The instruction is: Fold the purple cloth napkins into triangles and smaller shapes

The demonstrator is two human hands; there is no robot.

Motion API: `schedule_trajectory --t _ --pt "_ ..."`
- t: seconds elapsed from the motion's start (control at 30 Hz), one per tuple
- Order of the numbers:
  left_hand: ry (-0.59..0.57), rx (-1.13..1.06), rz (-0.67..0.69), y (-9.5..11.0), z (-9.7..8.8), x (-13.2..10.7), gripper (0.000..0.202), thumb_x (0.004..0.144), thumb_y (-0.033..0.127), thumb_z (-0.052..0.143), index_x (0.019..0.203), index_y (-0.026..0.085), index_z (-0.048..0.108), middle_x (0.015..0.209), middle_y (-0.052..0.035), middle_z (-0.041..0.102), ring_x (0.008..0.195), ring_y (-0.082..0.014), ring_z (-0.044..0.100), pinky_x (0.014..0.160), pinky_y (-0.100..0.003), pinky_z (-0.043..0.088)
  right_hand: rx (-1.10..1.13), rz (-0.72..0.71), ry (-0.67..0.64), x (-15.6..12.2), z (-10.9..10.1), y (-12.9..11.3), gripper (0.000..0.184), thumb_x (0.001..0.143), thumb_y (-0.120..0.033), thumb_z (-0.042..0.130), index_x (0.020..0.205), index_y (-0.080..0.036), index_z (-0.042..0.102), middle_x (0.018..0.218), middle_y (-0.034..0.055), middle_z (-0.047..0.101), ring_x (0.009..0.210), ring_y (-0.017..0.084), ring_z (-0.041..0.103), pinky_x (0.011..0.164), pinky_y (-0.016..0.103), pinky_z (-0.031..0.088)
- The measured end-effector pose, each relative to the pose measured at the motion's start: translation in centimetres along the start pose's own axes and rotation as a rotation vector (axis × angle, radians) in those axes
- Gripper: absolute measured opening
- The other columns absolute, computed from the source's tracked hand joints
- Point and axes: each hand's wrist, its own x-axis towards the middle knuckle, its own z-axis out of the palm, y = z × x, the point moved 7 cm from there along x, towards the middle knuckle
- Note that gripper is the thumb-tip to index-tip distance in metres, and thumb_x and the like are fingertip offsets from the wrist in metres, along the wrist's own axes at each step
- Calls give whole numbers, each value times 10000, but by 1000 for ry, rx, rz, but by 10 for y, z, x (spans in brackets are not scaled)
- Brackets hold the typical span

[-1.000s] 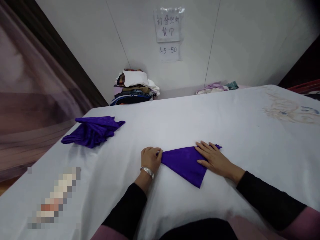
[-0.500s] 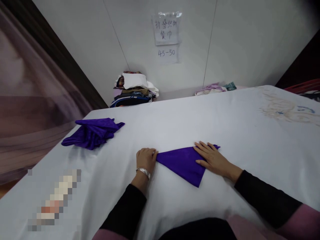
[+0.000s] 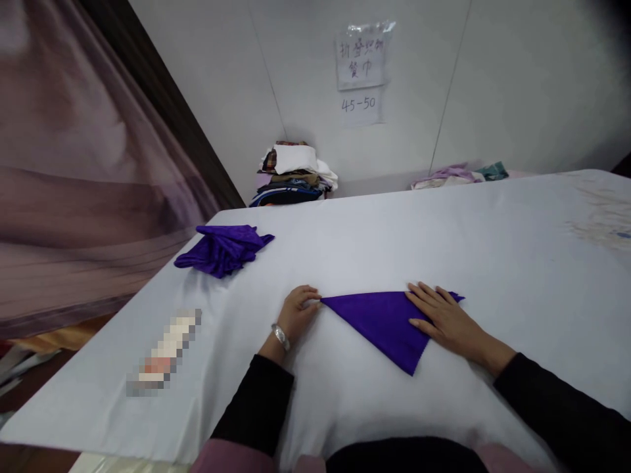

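A purple cloth napkin [image 3: 384, 318] lies folded into a triangle on the white-covered table [image 3: 374, 236], its point toward me. My left hand [image 3: 298, 312], with a silver bracelet on the wrist, pinches the napkin's left corner with curled fingers. My right hand [image 3: 444, 318] lies flat, fingers stretched out, pressing on the napkin's right corner.
A crumpled heap of purple napkins [image 3: 221, 248] sits at the table's far left. A stack of folded clothes [image 3: 293, 176] and more fabric [image 3: 456, 175] lie beyond the far edge by the wall. A blurred-out object [image 3: 165, 355] lies near the left edge. A curtain hangs on the left.
The view has swung to the left, so everything sits further right in the picture. My hands stay on the napkin's two corners, the left one still pinching.
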Motion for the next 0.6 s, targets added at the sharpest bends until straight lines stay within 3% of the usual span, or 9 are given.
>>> schedule_trajectory --t 0.2,0.6 --pt "-21 7 48 1 7 2 135 720 175 604 811 239 681 992 -32 632 1030 -192 546 931 -377 436 -22 5 -16 0 1 0 611 892 -563 314 1423 -271 234 1474 25 242 1352 255 176 1085 500 183" --pt "-61 117 9 -1 12 6 180 721 120 528 768 243 652 1043 -31 630 1144 -231 475 1010 -478 334 -46 14 -41 0 2 0 610 900 -562 293 1424 -256 235 1481 22 219 1361 232 148 1092 477 170"
